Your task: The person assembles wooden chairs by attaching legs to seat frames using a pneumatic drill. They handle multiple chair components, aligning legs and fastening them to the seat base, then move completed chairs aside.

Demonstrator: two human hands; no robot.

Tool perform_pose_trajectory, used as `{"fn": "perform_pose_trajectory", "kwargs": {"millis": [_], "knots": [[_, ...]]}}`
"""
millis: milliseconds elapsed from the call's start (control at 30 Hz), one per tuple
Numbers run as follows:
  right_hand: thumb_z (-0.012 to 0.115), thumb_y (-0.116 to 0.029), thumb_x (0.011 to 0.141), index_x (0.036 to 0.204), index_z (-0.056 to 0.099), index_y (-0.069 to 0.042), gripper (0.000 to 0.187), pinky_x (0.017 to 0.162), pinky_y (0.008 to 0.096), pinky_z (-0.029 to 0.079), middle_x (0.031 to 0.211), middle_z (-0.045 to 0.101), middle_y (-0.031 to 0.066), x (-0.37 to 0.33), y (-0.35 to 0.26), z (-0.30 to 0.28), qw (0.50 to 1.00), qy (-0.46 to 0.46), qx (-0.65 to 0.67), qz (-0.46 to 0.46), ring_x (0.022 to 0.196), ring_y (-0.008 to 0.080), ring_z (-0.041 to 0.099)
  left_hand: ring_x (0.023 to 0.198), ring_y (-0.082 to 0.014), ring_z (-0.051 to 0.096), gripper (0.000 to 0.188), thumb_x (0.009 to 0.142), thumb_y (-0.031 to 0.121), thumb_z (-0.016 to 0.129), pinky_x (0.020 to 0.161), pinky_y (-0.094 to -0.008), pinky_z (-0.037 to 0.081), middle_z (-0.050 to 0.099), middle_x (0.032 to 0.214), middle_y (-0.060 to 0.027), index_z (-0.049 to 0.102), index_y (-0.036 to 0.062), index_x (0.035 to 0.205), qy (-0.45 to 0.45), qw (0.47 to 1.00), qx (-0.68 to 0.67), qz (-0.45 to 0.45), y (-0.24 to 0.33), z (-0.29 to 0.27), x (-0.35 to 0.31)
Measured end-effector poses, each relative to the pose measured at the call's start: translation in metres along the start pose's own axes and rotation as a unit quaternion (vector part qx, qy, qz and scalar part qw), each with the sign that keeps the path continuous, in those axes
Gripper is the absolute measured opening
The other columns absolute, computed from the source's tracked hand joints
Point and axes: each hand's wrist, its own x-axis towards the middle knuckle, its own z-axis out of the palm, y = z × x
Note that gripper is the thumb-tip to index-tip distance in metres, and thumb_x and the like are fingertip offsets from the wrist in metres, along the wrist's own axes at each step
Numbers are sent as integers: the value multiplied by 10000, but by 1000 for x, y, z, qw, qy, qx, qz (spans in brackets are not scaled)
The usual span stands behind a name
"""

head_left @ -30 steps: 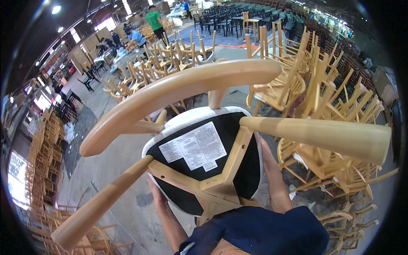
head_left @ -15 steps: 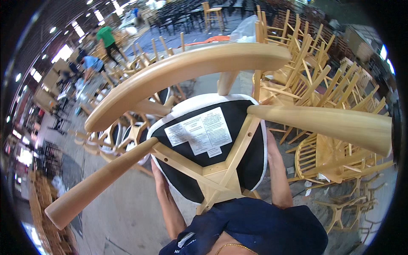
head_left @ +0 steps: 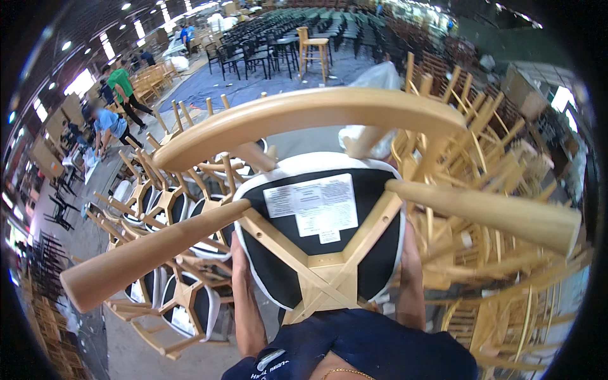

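Observation:
A pale wooden chair [head_left: 329, 282], turned underside toward me, is held up against my front. Its curved back rail [head_left: 310, 117] lies on the far side, and two thick legs stick out left and right. White labels [head_left: 310, 206] sit on the black cloth under the white-edged seat. My left hand [head_left: 239, 256] is at the seat's left edge and my right hand [head_left: 410, 250] at its right edge. Both grip the chair from the sides, with their fingers hidden behind the seat.
Several upturned chairs [head_left: 183, 307] stand on the floor at left. Wooden chairs [head_left: 487, 253] are piled at right. Farther off, a wooden high chair [head_left: 313, 50] and black chairs [head_left: 256, 57] stand by a blue sheet [head_left: 231, 95]. Two co-workers [head_left: 120, 85] [head_left: 109, 123] are at far left.
My view has swung over the floor with the chair still in both hands. More upturned chairs show at left, and the piled chairs at right are nearer and blurred.

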Motion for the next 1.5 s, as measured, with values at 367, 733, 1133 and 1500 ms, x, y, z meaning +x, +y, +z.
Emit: {"fn": "perform_pose_trajectory", "kwargs": {"millis": [367, 733, 1133, 1500], "knots": [[522, -419, 1210, 1499, 650, -26, 505, 1005, 392, 668, 1302, 789, 127, 371, -61, 119, 993, 67, 43, -93, 1122, 260, 798, 1425, -258, 615, 682, 1204, 522, 387, 1239, -381, 434, 664, 1557, -129, 605, 18, 1609, -109, 994, 19, 5, 84, 204, 456], [558, -437, 1186, 1478, 676, -41, 505, 996, 379, 646, 1276, 793, 103, 793, -125, 164, 985, 112, 22, -131, 1116, 244, 779, 1268, -234, 692, 669, 1193, 508, 381, 1151, -387, 498, 745, 1404, -124, 653, 10, 1548, -167, 984, 53, -21, 131, 420, 869], [648, -435, 1123, 1365, 770, -36, 481, 926, 364, 607, 1210, 805, 89, 1328, -223, 315, 993, 60, -89, -41, 1036, 202, 762, 1275, -191, 698, 624, 1187, 527, 422, 1107, -375, 550, 726, 1398, -50, 646, 61, 1537, -26, 998, 4, 48, 210, 579, 1290], [529, -377, 1169, 1565, 658, -29, 543, 1115, 377, 543, 1414, 754, 135, 1682, -169, 423, 998, 2, -7, -58, 1277, 241, 714, 1345, -202, 647, 649, 1192, 565, 391, 1175, -386, 481, 706, 1436, -49, 606, 95, 1583, 21, 997, 74, 12, 261, 637, 1647]]}}
